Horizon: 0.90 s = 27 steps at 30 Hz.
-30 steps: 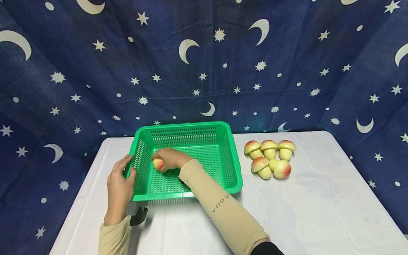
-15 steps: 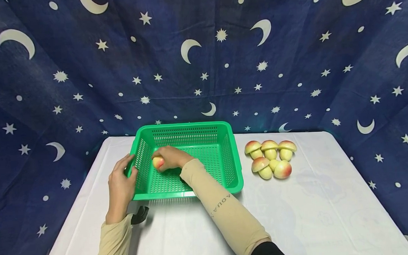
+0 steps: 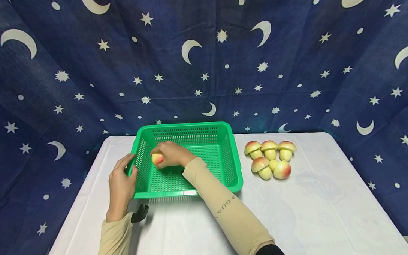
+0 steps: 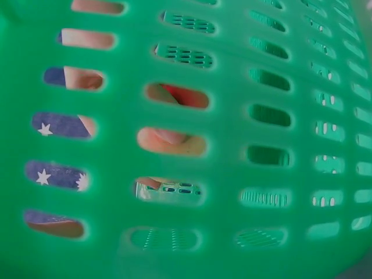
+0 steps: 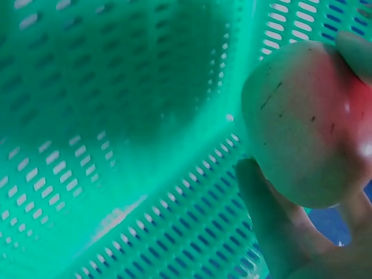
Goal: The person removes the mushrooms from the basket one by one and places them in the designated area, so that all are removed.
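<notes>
A green plastic basket (image 3: 204, 192) with slotted walls stands on the table in the head view. My right hand (image 3: 174, 154) is inside it, toward its left end, holding a round yellow-and-red thing (image 3: 156, 159). Close up in the right wrist view, this round thing (image 5: 308, 122) shows small dark marks, with fingers on either side; no stem shows. At the basket's left rim, my left hand (image 3: 121, 183) grips the edge, thumb and fingers apart. The slotted basket wall (image 4: 226, 128) fills the left wrist view and hides the left fingers.
Several toy mushrooms (image 3: 269, 149) with yellow-red caps and pale stems lie grouped on the white tablecloth (image 3: 314, 202), right of the basket. Behind the table hangs a dark blue curtain (image 3: 176, 102) with moons and stars.
My right hand has risen slightly toward the back of the basket, still holding the round yellow-and-red thing. The left hand stays at the rim. The mushrooms have not moved.
</notes>
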Each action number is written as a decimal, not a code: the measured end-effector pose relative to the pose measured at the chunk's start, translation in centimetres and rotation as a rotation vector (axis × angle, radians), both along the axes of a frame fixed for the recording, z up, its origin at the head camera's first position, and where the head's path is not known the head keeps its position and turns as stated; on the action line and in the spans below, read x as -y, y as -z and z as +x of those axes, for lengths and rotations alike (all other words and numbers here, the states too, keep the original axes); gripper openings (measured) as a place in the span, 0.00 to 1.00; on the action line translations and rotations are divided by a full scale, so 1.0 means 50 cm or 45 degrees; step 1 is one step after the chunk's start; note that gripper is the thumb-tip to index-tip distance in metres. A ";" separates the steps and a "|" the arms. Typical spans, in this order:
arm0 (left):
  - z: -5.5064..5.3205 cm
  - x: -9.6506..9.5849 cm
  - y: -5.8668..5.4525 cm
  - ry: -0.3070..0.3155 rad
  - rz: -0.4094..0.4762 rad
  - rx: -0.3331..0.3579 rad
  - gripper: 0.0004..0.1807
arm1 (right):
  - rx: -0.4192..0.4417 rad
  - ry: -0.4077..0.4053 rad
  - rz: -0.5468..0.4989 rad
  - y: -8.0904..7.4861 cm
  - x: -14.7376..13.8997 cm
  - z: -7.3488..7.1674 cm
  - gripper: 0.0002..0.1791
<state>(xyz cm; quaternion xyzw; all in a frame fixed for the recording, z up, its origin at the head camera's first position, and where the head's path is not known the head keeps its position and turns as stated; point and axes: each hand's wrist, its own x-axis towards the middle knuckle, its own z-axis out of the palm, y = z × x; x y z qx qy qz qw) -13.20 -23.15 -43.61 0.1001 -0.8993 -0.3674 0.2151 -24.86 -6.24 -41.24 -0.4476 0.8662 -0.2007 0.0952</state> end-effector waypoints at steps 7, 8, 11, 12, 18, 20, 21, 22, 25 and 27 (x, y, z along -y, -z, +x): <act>-0.002 -0.002 -0.001 0.013 0.009 0.018 0.23 | -0.069 -0.001 -0.048 -0.012 -0.027 0.002 0.23; -0.001 -0.002 -0.001 0.010 0.008 0.018 0.23 | -0.078 -0.008 -0.054 -0.014 -0.031 0.003 0.22; 0.001 0.000 -0.001 0.004 0.006 0.011 0.23 | -0.099 -0.015 -0.076 -0.021 -0.041 0.008 0.21; 0.001 0.001 -0.001 0.003 0.005 0.008 0.23 | -0.103 -0.016 -0.082 -0.024 -0.044 0.010 0.21; 0.004 0.000 -0.002 -0.006 0.003 0.004 0.23 | -0.129 -0.018 -0.101 -0.030 -0.064 0.017 0.21; 0.004 0.001 -0.003 -0.007 0.003 0.007 0.23 | -0.135 -0.015 -0.100 -0.032 -0.071 0.020 0.21; 0.004 0.001 -0.003 -0.006 0.002 0.008 0.23 | -0.137 -0.010 -0.101 -0.032 -0.074 0.021 0.21; 0.003 0.000 -0.003 -0.006 -0.001 0.010 0.23 | -0.141 -0.005 -0.098 -0.034 -0.078 0.022 0.20; 0.002 0.000 -0.003 -0.005 -0.006 0.014 0.23 | -0.146 0.006 -0.104 -0.040 -0.089 0.026 0.21; 0.001 -0.001 -0.004 -0.004 -0.009 0.018 0.23 | -0.157 0.011 -0.104 -0.043 -0.096 0.028 0.21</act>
